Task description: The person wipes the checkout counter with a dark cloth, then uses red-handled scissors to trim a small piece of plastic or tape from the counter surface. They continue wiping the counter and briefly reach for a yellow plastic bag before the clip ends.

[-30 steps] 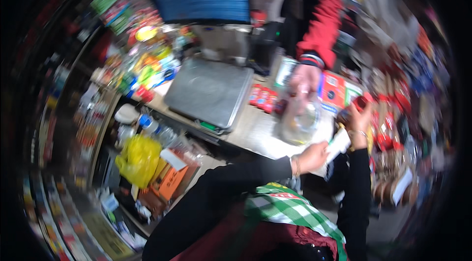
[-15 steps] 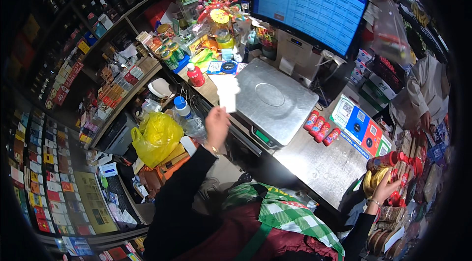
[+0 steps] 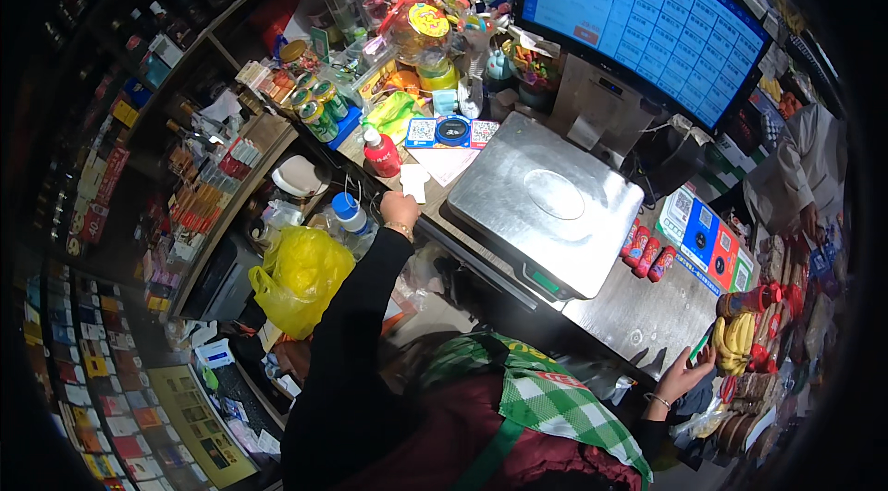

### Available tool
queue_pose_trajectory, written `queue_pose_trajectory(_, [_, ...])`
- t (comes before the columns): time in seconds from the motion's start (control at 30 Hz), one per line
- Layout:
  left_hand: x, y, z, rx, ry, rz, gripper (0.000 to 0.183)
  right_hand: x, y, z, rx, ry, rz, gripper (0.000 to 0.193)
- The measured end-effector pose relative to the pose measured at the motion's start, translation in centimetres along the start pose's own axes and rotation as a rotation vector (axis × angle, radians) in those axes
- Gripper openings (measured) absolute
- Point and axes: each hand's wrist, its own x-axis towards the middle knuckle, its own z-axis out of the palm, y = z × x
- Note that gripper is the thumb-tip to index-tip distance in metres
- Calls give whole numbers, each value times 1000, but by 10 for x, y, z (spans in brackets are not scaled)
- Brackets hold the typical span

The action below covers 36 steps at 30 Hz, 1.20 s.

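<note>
Fingers of the left hand (image 3: 400, 211) are pressed together on one white slip (image 3: 414, 182), which sits by the near edge of the bench (image 3: 615, 329), just below one red bottle (image 3: 382, 154) with a white cap. On the bench are one metal scale (image 3: 555, 190), four small red containers (image 3: 660, 264) beside it and one monitor (image 3: 647, 19) behind. One yellow bag (image 3: 301, 278) lies left of the left forearm. That arm reaches forward and leftward, wrist braceleted, the hand closed. The right arm extends low to the right; on the right hand (image 3: 680, 378), thumb and fingers stand apart near one bunch of bananas (image 3: 735, 343). Whether they touch the narrow green strip (image 3: 700, 346) there, I cannot tell.
</note>
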Motion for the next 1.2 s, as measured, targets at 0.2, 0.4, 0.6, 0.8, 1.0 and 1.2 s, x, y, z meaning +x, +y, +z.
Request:
queue_pose_trajectory(0.2, [7, 2, 19, -252, -25, -65, 15, -14, -14, 5, 14, 18, 27, 51])
queue_pose_trajectory(0.4, [19, -18, 29, -210, 162, 90, 15, -37, -29, 23, 48, -57, 46, 53])
queue_pose_trajectory(0.6, [35, -38, 25, 0, 270, 138, 34, -80, -46, 40, -6, -186, 59, 52])
queue_pose_trajectory(0.8, [-16, -11, 7, -41, 225, 448, 31, -105, -46, 50, -13, -206, -59, 8])
queue_pose_trajectory(1.0, [-108, 47, 9, -354, -160, 393, 42, -121, -48, 55, -59, -235, 51, 28])
queue_pose_trajectory(1.2, [-208, 87, 28, -419, -556, 365, 34, -122, -34, 51, -78, -211, 148, 22])
